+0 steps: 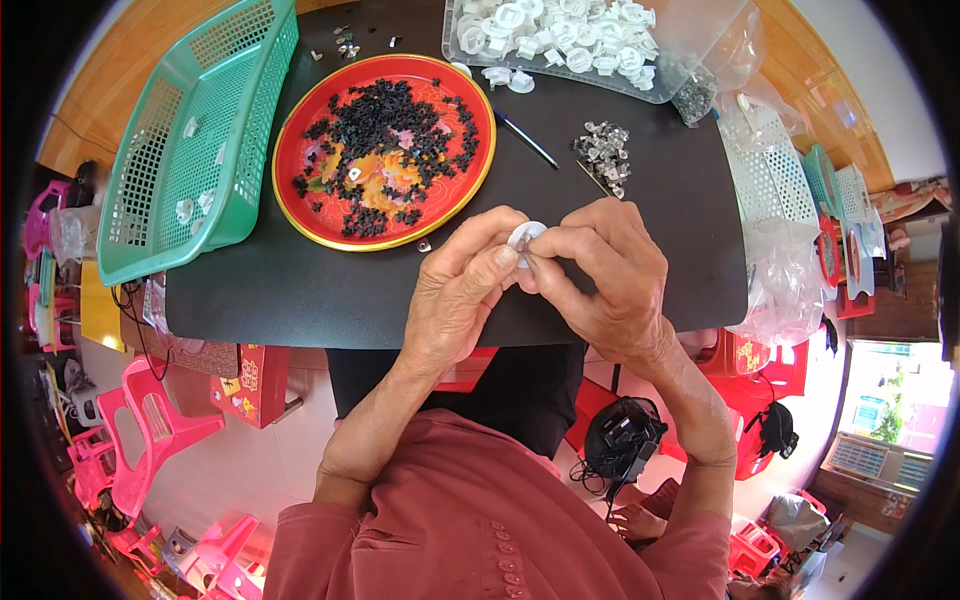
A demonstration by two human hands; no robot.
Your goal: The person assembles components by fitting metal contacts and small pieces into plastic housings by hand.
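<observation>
Bare room on the black rectangular surface (pixel 300 290) lies along its near edge from 7 to 9 o'clock of the hands. At 10 o'clock the round red gold-rimmed tray (pixel 310 215), heaped with small black pieces, blocks the way; past it the green plastic mesh basket (pixel 190 130) stands tilted. At 12 o'clock a heap of clear small parts (pixel 603 155) lies, beyond it the clear bin of white round caps (pixel 570 40). At 3 o'clock crumpled clear plastic bags (pixel 785 285) crowd the edge.

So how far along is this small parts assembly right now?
Done: very few white pieces lie in the green basket. In hand: both the left hand and right hand pinch one white round part. Left: the clear tray of white parts and red plate of black bits remain well stocked.
</observation>
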